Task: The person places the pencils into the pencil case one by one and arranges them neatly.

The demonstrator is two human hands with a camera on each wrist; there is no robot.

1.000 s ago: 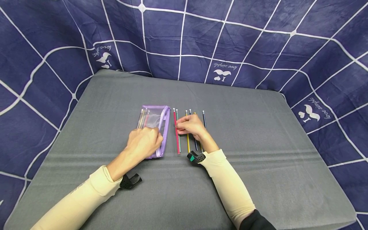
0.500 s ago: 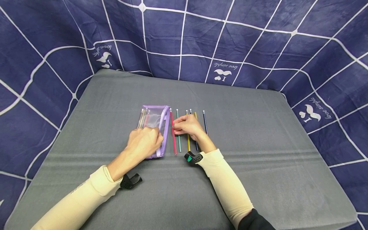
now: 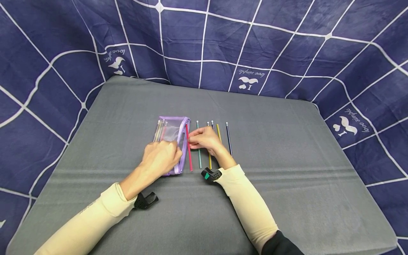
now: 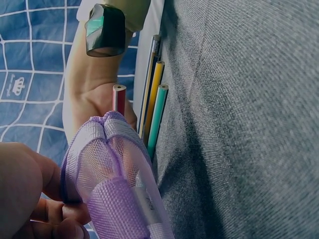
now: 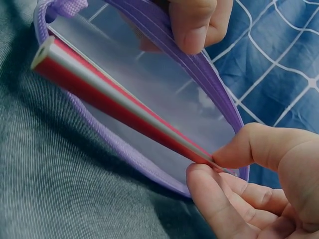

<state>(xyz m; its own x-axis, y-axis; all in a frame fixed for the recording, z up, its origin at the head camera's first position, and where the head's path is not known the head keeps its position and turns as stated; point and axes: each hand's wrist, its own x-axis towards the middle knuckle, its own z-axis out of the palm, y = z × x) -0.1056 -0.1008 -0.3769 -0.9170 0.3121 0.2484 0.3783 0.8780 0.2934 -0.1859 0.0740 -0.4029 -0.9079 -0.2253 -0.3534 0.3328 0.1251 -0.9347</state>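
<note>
A clear zip pencil pouch with purple edging (image 3: 173, 118) lies on the grey surface, several pencils showing inside its left part. My left hand (image 3: 160, 156) pinches the upper edge of its opening; in the right wrist view that thumb (image 5: 193, 37) presses on the purple zip band, and the mouth gapes. Between thumb and fingers, my right hand (image 3: 205, 139) pinches a red pencil with a silver stripe (image 5: 124, 107) near its far end. The pencil lies lengthwise along the pouch's open mouth. Just right of it rests a green pencil (image 3: 199, 157), partly behind the right hand.
Further right lie a yellow pencil (image 3: 210, 161), another yellow pencil (image 3: 218, 131) and a dark blue pencil (image 3: 229, 140), roughly parallel. The grey padded surface (image 3: 287, 159) meets a blue checked cloth (image 3: 223, 39) at the back and sides.
My right hand has moved left, carrying the red pencil away from beside the green one to the pouch's mouth. The left hand and the pouch have stayed in place.
</note>
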